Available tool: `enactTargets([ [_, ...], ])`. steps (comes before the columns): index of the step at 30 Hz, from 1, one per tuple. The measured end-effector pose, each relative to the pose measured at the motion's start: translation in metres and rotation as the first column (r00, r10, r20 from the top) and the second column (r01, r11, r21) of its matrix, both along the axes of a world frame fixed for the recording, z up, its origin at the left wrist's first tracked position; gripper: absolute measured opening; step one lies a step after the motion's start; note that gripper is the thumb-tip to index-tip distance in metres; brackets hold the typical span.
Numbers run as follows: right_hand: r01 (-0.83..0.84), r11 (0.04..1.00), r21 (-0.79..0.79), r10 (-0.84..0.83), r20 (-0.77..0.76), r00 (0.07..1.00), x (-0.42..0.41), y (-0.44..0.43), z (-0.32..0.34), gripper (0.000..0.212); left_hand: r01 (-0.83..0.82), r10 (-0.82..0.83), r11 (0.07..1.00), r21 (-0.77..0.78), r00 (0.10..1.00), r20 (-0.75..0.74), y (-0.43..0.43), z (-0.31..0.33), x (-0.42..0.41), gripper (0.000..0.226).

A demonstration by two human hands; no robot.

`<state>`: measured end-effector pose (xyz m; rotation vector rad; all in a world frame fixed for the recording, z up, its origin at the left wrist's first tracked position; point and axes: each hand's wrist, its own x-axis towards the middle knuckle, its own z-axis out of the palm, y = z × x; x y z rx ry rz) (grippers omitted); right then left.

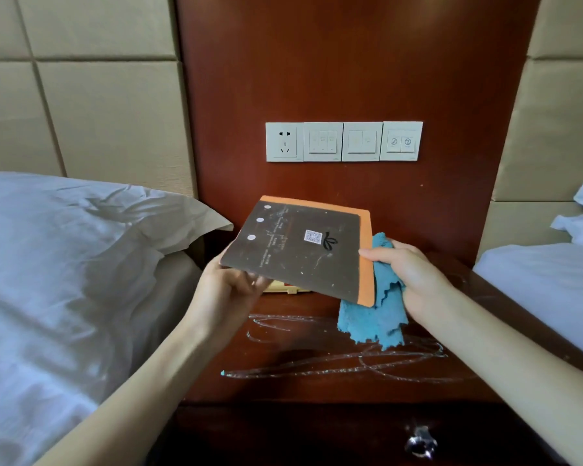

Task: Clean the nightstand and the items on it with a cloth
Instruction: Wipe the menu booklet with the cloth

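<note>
Pillow (81, 237): white, on the bed at 9 o'clock of the surface.
Left hand (226, 284): fingers closed on the booklet's 7 o'clock corner.
Booklet (300, 253): brown cover, orange border; held tilted above the surface.
Surface (300, 364): red-brown nightstand top, white streaks across the front.
Cloth (371, 317): blue, bunched, hanging at the booklet's 4 o'clock edge.
Right hand (408, 274): fingers curled round the cloth, thumb on the booklet's 3 o'clock edge.

The reddish nightstand (300, 393) bears pale smeared streaks (360, 361) and a yellowish item (284, 288) at the back.
</note>
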<state>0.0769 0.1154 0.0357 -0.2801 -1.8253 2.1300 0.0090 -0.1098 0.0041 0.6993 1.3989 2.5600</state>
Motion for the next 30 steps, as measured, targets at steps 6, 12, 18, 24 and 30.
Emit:
enactTargets([
  [6,-0.053,0.997,0.05,0.052,0.009,0.999,0.001,-0.009,-0.003,0.016,0.567,-0.574,0.807,0.166,0.819,-0.006,-0.018,0.001,-0.003,0.062],
  [12,-0.093,0.988,0.124,0.094,-0.004,0.996,0.0,-0.007,-0.004,0.019,0.64,-0.647,0.756,0.14,0.762,0.015,-0.029,-0.004,-0.014,0.063],
  [18,0.189,0.943,0.273,-0.172,-0.083,0.981,-0.007,0.006,0.005,0.007,0.444,-0.48,0.873,0.202,0.854,0.199,-0.02,-0.004,-0.017,0.046],
  [24,0.068,0.966,0.249,-0.052,-0.069,0.996,-0.019,-0.028,0.007,0.011,0.452,-0.46,0.886,0.103,0.828,0.321,0.015,-0.014,-0.002,0.074],
  [30,-0.008,0.952,0.308,0.008,0.003,1.0,-0.04,-0.079,-0.009,0.027,0.413,-0.442,0.896,0.166,0.784,0.435,0.021,-0.014,0.018,0.096],
])
